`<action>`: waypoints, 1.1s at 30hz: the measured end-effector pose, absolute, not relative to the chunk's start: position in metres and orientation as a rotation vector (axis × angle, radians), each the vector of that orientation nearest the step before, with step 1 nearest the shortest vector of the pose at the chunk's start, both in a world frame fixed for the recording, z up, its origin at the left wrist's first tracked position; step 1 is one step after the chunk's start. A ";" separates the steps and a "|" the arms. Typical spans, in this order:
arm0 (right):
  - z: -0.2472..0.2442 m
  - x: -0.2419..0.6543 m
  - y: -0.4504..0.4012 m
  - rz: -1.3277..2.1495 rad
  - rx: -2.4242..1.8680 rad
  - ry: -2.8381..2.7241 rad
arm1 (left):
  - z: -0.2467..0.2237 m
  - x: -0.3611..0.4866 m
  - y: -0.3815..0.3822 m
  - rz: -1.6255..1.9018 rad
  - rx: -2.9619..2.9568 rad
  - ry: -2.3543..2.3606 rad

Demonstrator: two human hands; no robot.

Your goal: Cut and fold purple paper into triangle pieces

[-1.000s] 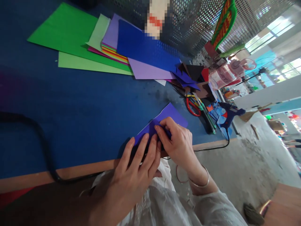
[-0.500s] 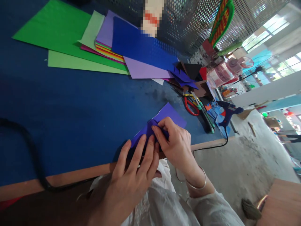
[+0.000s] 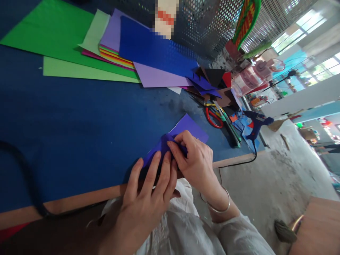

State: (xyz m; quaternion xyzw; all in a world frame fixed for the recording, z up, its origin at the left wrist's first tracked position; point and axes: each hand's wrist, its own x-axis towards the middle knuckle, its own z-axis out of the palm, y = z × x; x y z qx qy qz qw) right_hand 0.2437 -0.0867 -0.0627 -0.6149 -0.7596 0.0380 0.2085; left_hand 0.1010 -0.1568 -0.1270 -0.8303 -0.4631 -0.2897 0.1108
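A sheet of purple paper [image 3: 190, 126] lies at the front edge of the blue table [image 3: 79, 131], partly folded over and partly covered by my hands. My left hand [image 3: 148, 191] rests on its near left part with fingers spread and stretched out. Pinched between the thumb and forefinger of my right hand [image 3: 193, 156] is the folded edge of the paper. The underside of the fold is hidden. Scissors with red handles [image 3: 214, 118] and a green utility knife [image 3: 231, 129] lie beyond my right hand.
Green sheets [image 3: 61, 32] and a blue sheet [image 3: 151, 46] lie in a stack at the back, against a perforated metal panel [image 3: 202, 24]. A blue glue gun [image 3: 256, 124] stands at the right, its cord over the edge. A black cable [image 3: 23, 170] crosses the left.
The view has shifted slightly, so the things on the table appear a little further left. Both hands keep nearly the same pose on the purple paper.
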 end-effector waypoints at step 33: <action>-0.062 0.272 -0.096 0.090 -1.776 -2.100 | -0.121 0.088 -0.151 -0.723 -2.463 -1.213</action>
